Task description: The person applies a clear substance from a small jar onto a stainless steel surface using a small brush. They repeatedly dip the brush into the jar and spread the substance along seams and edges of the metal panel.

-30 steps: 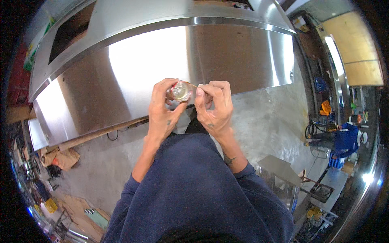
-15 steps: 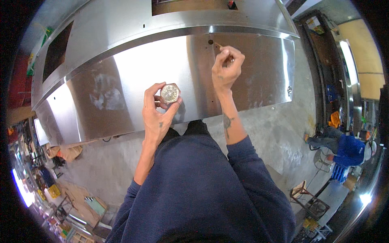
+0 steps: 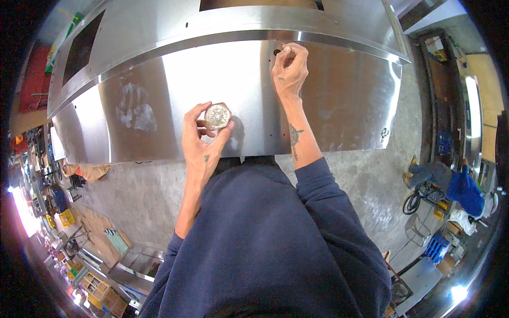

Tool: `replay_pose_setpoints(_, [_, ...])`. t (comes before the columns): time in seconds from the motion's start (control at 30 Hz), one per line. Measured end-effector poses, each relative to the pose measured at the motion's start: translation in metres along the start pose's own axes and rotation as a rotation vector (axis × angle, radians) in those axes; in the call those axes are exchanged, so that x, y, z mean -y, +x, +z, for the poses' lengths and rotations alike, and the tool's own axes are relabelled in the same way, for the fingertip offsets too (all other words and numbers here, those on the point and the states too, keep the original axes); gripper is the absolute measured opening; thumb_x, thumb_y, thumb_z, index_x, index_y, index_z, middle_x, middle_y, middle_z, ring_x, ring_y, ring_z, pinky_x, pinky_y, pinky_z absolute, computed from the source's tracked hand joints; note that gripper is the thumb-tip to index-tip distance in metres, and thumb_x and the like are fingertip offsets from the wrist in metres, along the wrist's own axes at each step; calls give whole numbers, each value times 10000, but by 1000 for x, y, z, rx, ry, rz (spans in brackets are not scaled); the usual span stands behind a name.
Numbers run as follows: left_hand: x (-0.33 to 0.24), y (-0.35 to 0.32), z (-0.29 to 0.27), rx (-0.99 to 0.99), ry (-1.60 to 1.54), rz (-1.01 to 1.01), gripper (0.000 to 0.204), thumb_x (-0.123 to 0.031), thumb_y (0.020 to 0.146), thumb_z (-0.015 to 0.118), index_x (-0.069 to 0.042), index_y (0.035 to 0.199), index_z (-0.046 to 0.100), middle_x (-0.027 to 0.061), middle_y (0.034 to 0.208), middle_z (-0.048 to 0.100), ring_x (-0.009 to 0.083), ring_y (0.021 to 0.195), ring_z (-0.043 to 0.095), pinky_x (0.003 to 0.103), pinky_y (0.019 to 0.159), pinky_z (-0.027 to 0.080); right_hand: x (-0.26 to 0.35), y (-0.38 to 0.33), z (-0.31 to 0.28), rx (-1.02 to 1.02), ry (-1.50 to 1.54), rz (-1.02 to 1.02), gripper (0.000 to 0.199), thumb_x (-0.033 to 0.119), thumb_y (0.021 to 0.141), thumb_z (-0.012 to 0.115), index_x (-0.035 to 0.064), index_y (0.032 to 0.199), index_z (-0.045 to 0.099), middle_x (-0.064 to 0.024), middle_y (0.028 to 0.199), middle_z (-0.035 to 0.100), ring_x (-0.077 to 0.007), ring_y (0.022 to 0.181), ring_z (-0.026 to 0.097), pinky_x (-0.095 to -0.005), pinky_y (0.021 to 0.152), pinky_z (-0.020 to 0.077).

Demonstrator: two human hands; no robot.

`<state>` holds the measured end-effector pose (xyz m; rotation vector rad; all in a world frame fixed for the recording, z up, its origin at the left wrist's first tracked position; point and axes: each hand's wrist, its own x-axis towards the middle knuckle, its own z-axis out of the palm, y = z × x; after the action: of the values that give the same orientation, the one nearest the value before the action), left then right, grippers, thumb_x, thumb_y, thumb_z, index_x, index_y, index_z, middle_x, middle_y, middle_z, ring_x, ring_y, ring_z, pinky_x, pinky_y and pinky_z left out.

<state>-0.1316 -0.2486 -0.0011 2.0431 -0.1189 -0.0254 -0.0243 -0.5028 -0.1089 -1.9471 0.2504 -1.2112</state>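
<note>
My left hand (image 3: 199, 139) grips a small round container (image 3: 218, 116) by its sides, fingers and thumb curled around the rim. Its top looks clear or silvery, with a radial pattern inside; what it contains is too small to tell. It is held over the shiny sheet-metal panel (image 3: 212, 69). My right hand (image 3: 291, 71) is closed in a pinch at the panel's far edge, right beside a round dark hole (image 3: 277, 52). Whatever sits between those fingertips is too small and covered to name.
Behind the panel lies a raised metal frame (image 3: 143, 32) with rectangular cut-outs. Concrete floor (image 3: 350, 180) runs along the panel's near side. At the far right a person in blue (image 3: 465, 192) bends beside a stool. Tools and crates crowd the left.
My right hand has moved up and slightly left to the hole; a thin stick-like thing showed at its fingertips before. My left hand with the container has shifted slightly up and left in view.
</note>
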Motion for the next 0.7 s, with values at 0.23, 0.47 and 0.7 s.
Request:
replay_pose_setpoints(0.23, [-2,1,0,10,-27,8,642,-150,896,935,-82,1457,631,72,1348,701,152,1035,655,300,790,570,-6,-4,-1,34,-29,-11,149,112,1095,668,15,1137,563,-154,1096,699,-222,703,700,-374,632,603])
replay_pose_setpoints(0.47, [2,-1,-1,4,-22,0,645,-165,887,949,-83,1446,640,66,1334,697,151,1022,650,292,778,569,-6,-5,-1,31,-27,25,150,136,1104,670,17,1118,580,-124,1083,712,-193,727,680,-349,662,588])
replay_pose_setpoints(0.7, [-1,-1,-2,-6,-5,8,635,-194,894,947,-75,1441,647,74,1355,686,151,1005,648,296,775,574,-3,-2,-2,31,-26,27,145,145,1113,663,18,1111,592,-104,1081,724,-166,728,658,-333,671,572])
